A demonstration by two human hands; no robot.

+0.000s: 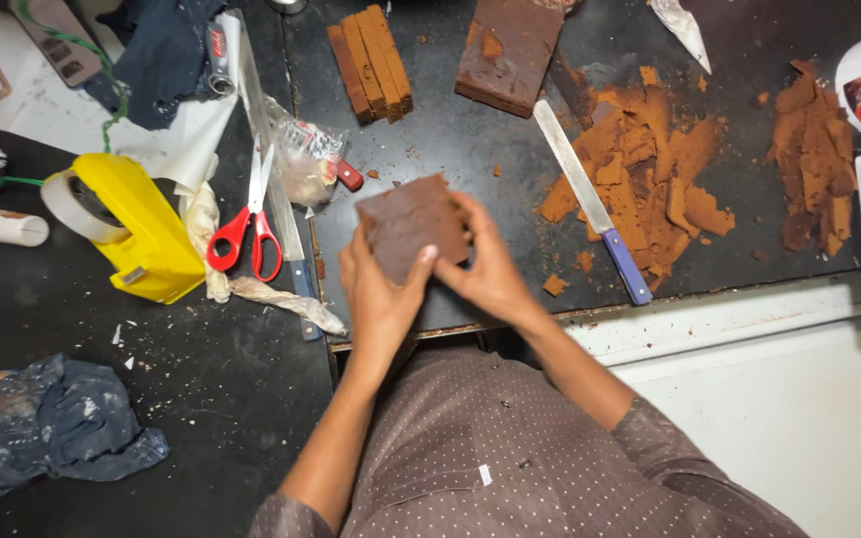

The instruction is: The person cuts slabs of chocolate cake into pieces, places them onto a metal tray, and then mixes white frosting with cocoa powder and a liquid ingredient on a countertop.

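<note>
- Both hands hold one brown slab [411, 224] just above the near edge of the dark bench [510, 149]; the left hand [379, 299] cups it from below with its thumb on the face, and the right hand [490, 269] pinches its right edge.
- Each grip is closed on the slab, fingers wrapped and none spread free.
- Judged from this, the step in hand is handling or checking a single cut slab, lifted clear of the bench.
- Beside the right hand lies a long knife [590, 204] with a blue handle, next to orange-brown trimmings [650, 169].
- Farther back sit a stack of cut bars [371, 62] and a bigger block [506, 50].
- Red scissors [246, 234] and a yellow tape dispenser [137, 224] lie to the left.
- A next move would need a level, two-handed hold, since the slab looks crumbly.
</note>
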